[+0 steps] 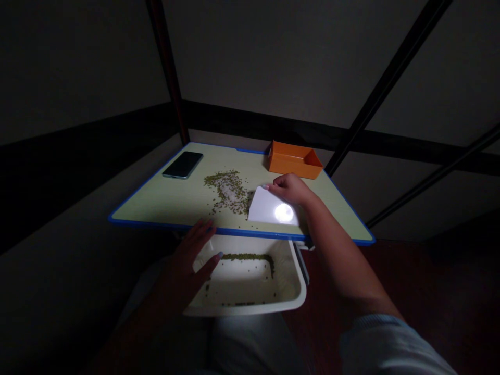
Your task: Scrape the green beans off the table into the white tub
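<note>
My right hand (288, 188) pinches the upper edge of a white sheet (269, 205), which looks like card or thin plastic. A bright light spot falls on that sheet. Its left edge meets a scatter of small green seed-like pieces (228, 187) mixed with whitish bits on the tabletop (156, 200). My left hand (197, 247) has its fingers spread at the table's near edge, over the left side of a white tub (295, 297). A line of the green pieces (246, 257) lies inside the tub, below the table edge.
A phone (183, 164) lies at the table's back left. An orange open box (295, 161) stands at the back right. The table has a raised blue rim (250, 233). Dark-framed wall panels (269, 57) rise behind it, and the surroundings are dim.
</note>
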Demonstrator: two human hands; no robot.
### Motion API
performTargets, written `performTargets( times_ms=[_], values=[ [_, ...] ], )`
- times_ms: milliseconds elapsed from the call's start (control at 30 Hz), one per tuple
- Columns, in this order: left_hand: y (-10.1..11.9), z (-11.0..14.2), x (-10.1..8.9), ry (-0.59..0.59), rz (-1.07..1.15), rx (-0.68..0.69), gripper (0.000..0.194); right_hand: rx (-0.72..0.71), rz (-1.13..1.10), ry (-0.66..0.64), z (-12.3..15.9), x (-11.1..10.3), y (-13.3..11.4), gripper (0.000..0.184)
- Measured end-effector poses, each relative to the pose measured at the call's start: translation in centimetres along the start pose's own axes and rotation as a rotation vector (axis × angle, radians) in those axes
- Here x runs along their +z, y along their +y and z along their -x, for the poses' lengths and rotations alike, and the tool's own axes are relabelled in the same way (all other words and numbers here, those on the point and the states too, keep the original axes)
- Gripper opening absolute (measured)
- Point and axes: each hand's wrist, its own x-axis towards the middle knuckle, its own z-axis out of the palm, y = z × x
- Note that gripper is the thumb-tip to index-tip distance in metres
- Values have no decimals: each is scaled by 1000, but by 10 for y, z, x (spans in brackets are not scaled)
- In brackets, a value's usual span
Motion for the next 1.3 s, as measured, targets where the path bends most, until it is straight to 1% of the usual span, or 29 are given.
performTargets(
  times_ms=[167,333,467,633,900,1133,1300],
  values=[
    [0,0,0,-1,11,-10,58,19,92,19,-1,-2,-3,50],
    [1,0,-1,-5,-2,-1,58,64,221,47,-2,-6,0,47],
    [-1,0,0,5,-22,-1,58,73,262,56,-3,-7,0,47],
    [-2,0,1,-8,-9,-3,59,54,251,52,-2,-5,-3,48],
    [-1,0,1,4,32,-8,58,44,202,73,-2,-4,-2,49],
    [0,0,-1,-3,21,-10,59,16,162,89,-2,-2,2,53],
    [-1,0,0,5,27,-6,59,14,141,83,-1,-2,0,51]
  ],
)
